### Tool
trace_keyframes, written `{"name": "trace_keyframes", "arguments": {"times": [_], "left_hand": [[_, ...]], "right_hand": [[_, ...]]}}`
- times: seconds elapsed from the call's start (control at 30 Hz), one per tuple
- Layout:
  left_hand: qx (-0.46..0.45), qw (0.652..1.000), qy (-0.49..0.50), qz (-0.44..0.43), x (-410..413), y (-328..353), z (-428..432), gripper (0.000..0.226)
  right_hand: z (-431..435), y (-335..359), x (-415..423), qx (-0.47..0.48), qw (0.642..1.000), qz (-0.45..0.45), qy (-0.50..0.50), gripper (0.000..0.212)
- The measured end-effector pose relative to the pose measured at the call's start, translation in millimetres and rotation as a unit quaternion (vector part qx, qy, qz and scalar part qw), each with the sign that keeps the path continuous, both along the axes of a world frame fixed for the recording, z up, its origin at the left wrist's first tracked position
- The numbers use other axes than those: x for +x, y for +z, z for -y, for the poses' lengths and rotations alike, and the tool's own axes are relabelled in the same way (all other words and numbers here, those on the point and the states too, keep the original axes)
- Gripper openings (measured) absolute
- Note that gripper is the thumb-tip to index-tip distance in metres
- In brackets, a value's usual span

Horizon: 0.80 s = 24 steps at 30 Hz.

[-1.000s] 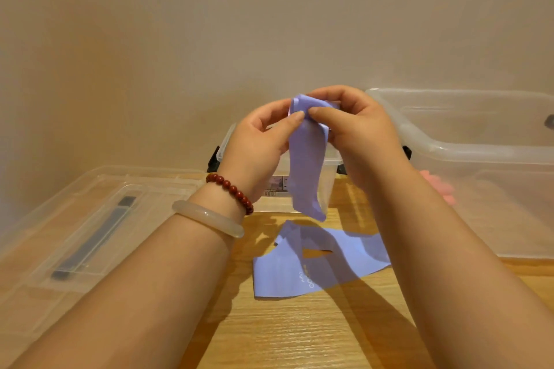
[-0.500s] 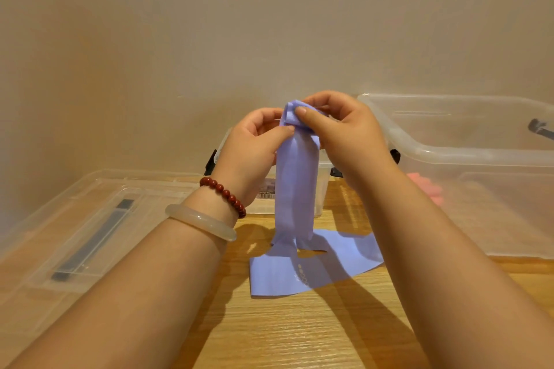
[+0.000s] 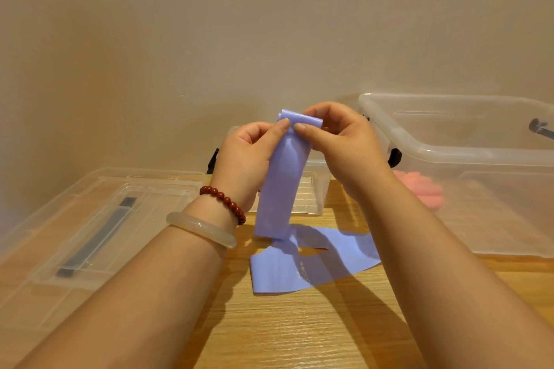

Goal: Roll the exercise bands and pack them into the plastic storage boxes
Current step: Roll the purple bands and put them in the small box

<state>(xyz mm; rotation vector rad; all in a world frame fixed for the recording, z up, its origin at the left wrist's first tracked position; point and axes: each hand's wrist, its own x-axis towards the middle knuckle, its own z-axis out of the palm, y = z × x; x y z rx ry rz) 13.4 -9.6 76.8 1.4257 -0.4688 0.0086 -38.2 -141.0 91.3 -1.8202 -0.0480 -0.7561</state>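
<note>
Lilac flat rubber exercise band (image 3: 280, 189) is hanging in front of the person above the pale wooden table (image 3: 299, 332). Its top edge is being pinched between both hands, while its lower length is trailing onto the tabletop and lying slack there.

In the head view, the rolling step seems to be only beginning, since just a first small fold is showing at the top. The next move is likely calling for the fingers to turn that fold over tightly and wind downward, taking up the slack.

The left hand (image 3: 247, 156), wearing a red bead bracelet (image 3: 223, 199), is curling its fingers and pinching the band's top left edge with its thumb. The right hand (image 3: 341, 141) is pinching the top right edge the same way.

At the far right, a large clear plastic storage box (image 3: 449, 153) is holding something pink (image 3: 419, 189), blurred through its wall. A smaller clear plastic box (image 3: 313, 189) is standing behind the hands.
</note>
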Motion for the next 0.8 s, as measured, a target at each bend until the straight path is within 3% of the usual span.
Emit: {"name": "trace_keyframes", "arguments": {"times": [0.17, 0.23, 0.37, 0.47, 0.53, 0.67, 0.8], "left_hand": [[-0.015, 0.998, -0.056, -0.001, -1, -6, -2, 0.026], [-0.027, 0.999, -0.034, 0.011, 0, -4, -2, 0.024], [-0.027, 0.999, 0.03, 0.03, -2, 1, -3, 0.006], [-0.027, 0.999, 0.037, 0.017, -1, 0, -3, 0.015], [-0.02, 1.0, 0.018, 0.009, -1, -2, -3, 0.025], [-0.033, 0.999, -0.031, 0.0, 1, -6, -5, 0.028], [-0.04, 0.999, -0.015, 0.021, -1, -1, -6, 0.016]], "right_hand": [[-8, -4, 4, 0.026, 0.999, -0.009, -0.025, 0.041], [-9, -5, 6, 0.01, 0.999, -0.011, -0.038, 0.05], [-8, -4, 1, 0.007, 1.0, -0.01, -0.014, 0.017], [-9, -6, -3, -0.025, 1.0, -0.004, 0.002, 0.021], [-10, -5, -1, -0.015, 1.0, 0.014, -0.02, 0.012], [-11, -4, 2, 0.013, 0.999, 0.018, -0.031, 0.015], [-11, -2, 6, 0.015, 0.999, 0.023, -0.027, 0.04]]}}
